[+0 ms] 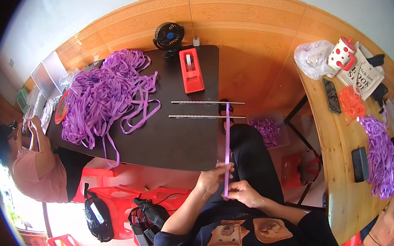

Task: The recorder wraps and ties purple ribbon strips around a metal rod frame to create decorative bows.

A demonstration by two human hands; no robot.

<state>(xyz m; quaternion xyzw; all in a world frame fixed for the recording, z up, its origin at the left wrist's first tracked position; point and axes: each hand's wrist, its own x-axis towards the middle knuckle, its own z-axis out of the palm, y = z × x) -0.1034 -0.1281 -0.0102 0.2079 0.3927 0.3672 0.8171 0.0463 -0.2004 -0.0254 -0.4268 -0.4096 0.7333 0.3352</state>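
A narrow purple ribbon (227, 141) stretches from two thin metal sticks toward my body. My left hand (213, 178) pinches it partway down. Just below and to the right, my right hand (244, 193) is closed on its near end. The upper metal stick (200, 102) and the lower metal stick (196, 116) lie side by side on the dark table, their right ends jutting past its edge. The ribbon's far end meets the sticks there; whether it is looped around them I cannot tell.
A big heap of purple ribbon (102, 96) covers the dark table's left part, near a red tape dispenser (191, 71) and a black fan (169, 36). A bin (266, 133) of purple pieces stands below. People sit at left and lower right; a wooden table (335, 157) is at right.
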